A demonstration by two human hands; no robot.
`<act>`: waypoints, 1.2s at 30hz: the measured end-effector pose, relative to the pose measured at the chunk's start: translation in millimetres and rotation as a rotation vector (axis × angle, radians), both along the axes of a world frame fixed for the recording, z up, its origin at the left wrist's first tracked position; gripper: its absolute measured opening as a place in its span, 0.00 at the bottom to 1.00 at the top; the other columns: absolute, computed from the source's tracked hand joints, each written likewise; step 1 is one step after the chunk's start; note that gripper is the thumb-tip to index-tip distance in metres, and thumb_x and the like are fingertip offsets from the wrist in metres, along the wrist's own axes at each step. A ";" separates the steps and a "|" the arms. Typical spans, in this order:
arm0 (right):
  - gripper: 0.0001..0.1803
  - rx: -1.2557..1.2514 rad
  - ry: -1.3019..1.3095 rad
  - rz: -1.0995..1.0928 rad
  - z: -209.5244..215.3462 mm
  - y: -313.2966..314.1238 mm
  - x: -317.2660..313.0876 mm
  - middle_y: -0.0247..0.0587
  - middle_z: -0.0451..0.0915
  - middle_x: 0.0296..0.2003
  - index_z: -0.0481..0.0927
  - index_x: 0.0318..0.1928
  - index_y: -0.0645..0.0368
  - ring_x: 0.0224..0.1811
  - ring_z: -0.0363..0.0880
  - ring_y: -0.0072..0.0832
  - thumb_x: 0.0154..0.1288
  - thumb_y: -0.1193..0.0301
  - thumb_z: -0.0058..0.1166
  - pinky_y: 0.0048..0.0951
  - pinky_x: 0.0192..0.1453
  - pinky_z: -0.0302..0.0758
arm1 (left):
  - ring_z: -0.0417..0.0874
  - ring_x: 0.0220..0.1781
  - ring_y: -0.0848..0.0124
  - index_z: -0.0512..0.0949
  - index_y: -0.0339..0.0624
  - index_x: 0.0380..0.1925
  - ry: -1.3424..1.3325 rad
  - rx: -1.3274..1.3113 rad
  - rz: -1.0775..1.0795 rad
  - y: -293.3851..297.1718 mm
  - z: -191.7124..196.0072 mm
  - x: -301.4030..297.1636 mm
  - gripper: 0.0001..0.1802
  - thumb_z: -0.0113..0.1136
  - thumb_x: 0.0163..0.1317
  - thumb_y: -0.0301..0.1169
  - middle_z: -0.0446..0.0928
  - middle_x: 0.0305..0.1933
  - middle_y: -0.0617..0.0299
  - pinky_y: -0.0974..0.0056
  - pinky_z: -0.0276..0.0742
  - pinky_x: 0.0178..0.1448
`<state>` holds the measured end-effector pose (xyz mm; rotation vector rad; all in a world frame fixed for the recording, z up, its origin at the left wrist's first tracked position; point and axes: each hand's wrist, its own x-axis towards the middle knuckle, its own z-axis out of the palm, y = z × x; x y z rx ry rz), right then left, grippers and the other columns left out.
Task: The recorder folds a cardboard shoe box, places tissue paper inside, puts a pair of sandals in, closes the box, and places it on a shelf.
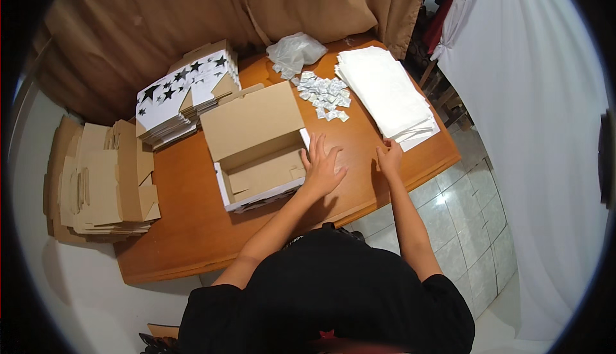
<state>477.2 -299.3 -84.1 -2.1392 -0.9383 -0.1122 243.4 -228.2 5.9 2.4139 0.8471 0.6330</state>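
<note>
So the open box point(253, 120) is plain kraft brown inside with white outer sides, and the flat-box pile point(160, 109) is white with black stars all over. Other cardboard stack point(102, 187) is just brown. Paper sheets point(385, 91) are white, little packets point(321, 91) whitish-grey, plastic bag point(296, 51) cloudy clear. Bench point(186, 241) is orangey brown, curtain point(160, 17) duller brown, hanging cloth point(520, 97) white, shirt point(308, 277) black.

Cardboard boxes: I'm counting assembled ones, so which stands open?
The box at the left hand, its lid raised and inside exposed; the others are piled flat in the star-printed stack and brown stack.
</note>
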 end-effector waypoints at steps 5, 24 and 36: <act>0.24 -0.114 -0.101 -0.101 23.0 5.8 19.2 0.46 0.69 0.45 0.76 0.45 0.54 0.51 0.65 0.46 0.43 0.72 0.63 0.45 0.56 0.63 | 0.35 0.71 0.42 0.70 0.47 0.50 0.004 -0.014 -0.062 1.9 -8.7 35.0 0.27 0.61 0.49 0.42 0.45 0.67 0.40 0.31 0.37 0.63; 0.07 0.309 -0.386 0.317 94.4 17.6 -58.3 0.31 0.75 0.35 0.73 0.30 0.50 0.44 0.73 0.30 0.48 0.70 0.57 0.51 0.64 0.46 | 0.74 0.52 0.60 0.69 0.35 0.51 -0.481 -1.680 0.042 75.7 -17.2 74.1 0.37 0.48 0.58 0.60 0.68 0.55 0.47 0.55 0.77 0.50; 0.09 0.182 -0.157 0.829 131.4 -16.4 -164.2 0.30 0.72 0.41 0.76 0.30 0.49 0.48 0.70 0.30 0.48 0.63 0.61 0.60 0.62 0.42 | 0.81 0.40 0.65 0.66 0.29 0.50 -0.538 -1.189 0.163 94.9 40.3 -24.4 0.22 0.53 0.53 0.20 0.76 0.44 0.51 0.63 0.81 0.40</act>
